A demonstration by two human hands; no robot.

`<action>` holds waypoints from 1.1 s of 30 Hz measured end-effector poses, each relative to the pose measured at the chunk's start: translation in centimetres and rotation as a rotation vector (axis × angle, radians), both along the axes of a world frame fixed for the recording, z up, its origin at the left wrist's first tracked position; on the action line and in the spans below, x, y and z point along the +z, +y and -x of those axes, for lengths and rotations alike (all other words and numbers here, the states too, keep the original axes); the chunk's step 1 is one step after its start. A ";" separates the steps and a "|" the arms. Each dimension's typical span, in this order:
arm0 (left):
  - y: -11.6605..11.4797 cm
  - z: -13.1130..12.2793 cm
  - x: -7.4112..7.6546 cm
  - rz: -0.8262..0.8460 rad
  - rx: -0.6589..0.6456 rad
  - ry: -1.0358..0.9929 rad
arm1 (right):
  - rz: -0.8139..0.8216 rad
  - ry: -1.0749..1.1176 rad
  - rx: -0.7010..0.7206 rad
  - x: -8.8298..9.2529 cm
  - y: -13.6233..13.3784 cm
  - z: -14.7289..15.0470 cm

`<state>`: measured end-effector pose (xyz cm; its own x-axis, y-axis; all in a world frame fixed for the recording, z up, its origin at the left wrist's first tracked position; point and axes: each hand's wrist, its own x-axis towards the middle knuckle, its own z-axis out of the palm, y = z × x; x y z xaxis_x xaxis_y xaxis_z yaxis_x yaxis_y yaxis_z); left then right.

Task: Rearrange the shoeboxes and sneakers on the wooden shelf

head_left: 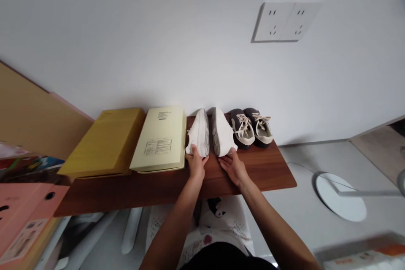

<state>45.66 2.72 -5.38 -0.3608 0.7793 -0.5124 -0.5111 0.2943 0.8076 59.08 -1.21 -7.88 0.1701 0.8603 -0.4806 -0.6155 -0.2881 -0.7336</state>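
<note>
A white shoe (199,132) lies tipped on its side on the brown wooden board (262,173), its sole facing right. My left hand (196,163) grips it at the heel. Beside it, a second white shoe (222,133) is tipped the other way, so the two soles face each other with a gap between. My right hand (234,168) has its fingers and thumb closed at that shoe's heel. Touching or nearly touching on the right, a dark grey and cream pair, a left shoe (243,128) and a right shoe (260,128), stands upright with beige laces.
Left of the shoes lie a pale yellow box (160,139) and a darker yellow box (106,141). A pink box (27,219) is at the lower left. The wall with a socket panel (284,21) rises behind. A round white base (341,197) stands on the floor at right.
</note>
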 end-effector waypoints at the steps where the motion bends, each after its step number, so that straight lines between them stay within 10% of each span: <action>1: -0.9 0.7 0.1 0.059 -0.047 -0.008 | 0.030 -0.015 0.078 -0.2 -1.5 -1.2; 4: -4.9 2.0 -0.1 0.127 -0.170 0.027 | 0.021 -0.207 0.204 -0.5 -5.9 -5.5; 9: -8.7 -2.2 0.0 -0.238 -0.506 0.384 | -0.166 -0.939 -0.106 0.4 -6.3 -11.9; 13: -3.8 -10.1 2.3 -0.669 -0.828 0.730 | -0.240 -1.490 -0.200 1.1 -0.3 -13.8; 17: 1.9 -15.7 4.3 -0.422 -1.071 1.230 | -0.217 -1.492 -0.213 1.0 4.3 -14.3; 20: 3.2 -16.3 4.8 -0.422 -0.941 1.142 | -0.209 -1.272 -0.370 0.6 4.8 -14.9; 26: 2.3 -14.6 3.0 -0.297 -0.577 0.259 | -0.139 -0.449 -0.602 0.7 5.0 -15.4; 33: 1.0 -16.0 2.2 -0.062 -0.459 0.077 | 0.028 -0.510 -0.486 0.4 5.5 -14.9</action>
<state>61.68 3.74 -3.16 -0.0066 0.8954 -0.4452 -0.2775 0.4261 0.8610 74.01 4.26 -7.47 0.7421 0.6183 -0.2589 -0.2601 -0.0903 -0.9614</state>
